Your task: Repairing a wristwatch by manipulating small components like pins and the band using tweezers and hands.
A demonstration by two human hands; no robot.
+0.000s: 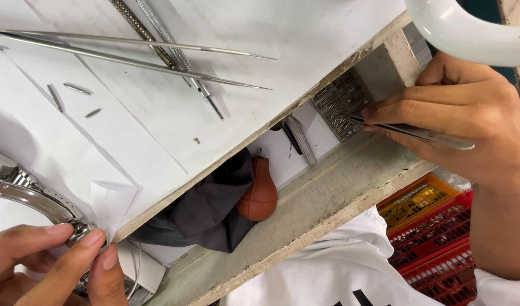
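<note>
Your left hand (50,258) pinches steel watch bracelet (36,195) end at worktop (175,107) front edge. Right hand (464,119) grips tweezers (413,131), tips in parts tray (340,102) on lower shelf (328,192). Step, likely: picking pin. Next calls for steady lift, firm grip.

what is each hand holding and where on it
The left hand pinches the end of a metal watch bracelet between its fingers. The right hand grips tweezers along their middle, tips in a parts tray.

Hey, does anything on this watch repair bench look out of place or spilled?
A few small metal pins lie loose and scattered on the white paper near the long tweezers, not in the compartment box where the right hand is picking with tweezers. In the open drawer, a dark cloth sits crumpled.
</note>
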